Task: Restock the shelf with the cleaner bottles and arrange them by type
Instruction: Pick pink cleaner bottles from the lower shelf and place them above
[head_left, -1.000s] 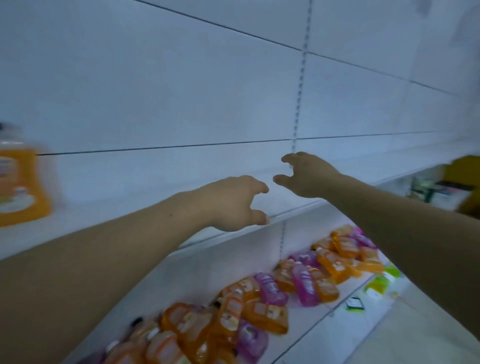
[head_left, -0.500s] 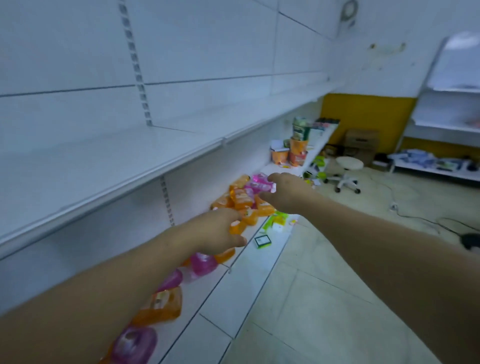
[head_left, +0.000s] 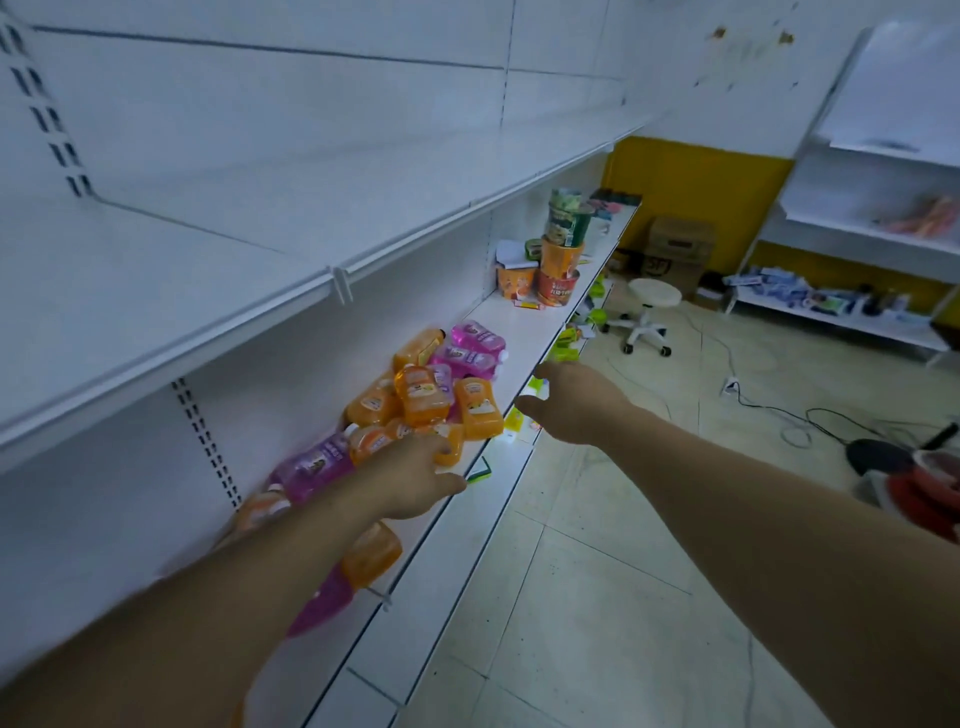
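- Left hand (head_left: 410, 480): its fingers (head_left: 428, 449) lie close together, bent down onto a small orange bottle (head_left: 453, 446) at the front edge of the lower shelf (head_left: 524, 332); the thumb juts out past that edge; a grip or a mere touch, I cannot tell
- Right hand (head_left: 571, 405): it hangs just outside the lower shelf's front edge, fingers loosely bent and a little apart, thumb pointing at the shelf, holding nothing
- Nearest that thumb a tilted orange bottle (head_left: 480, 410) leans at the lower shelf's edge, close but not touching
- Behind it the orange bottles (head_left: 421, 400) lie heaped on the lower shelf towards its back panel, with pink bottles (head_left: 467, 353) tumbled at the heap's far side
- One long pink bottle (head_left: 317, 467) lies on the lower shelf beside the left wrist; more orange and pink ones show under the forearm, blurred
- At the lower shelf's far end stand stacked tubs (head_left: 561, 260)
- Directly above the lower shelf runs the white upper shelf (head_left: 260, 249)
- Beyond the lower shelf's far end a white stool (head_left: 652, 296) stands on the floor (head_left: 623, 571), with cardboard boxes (head_left: 675, 244) behind it
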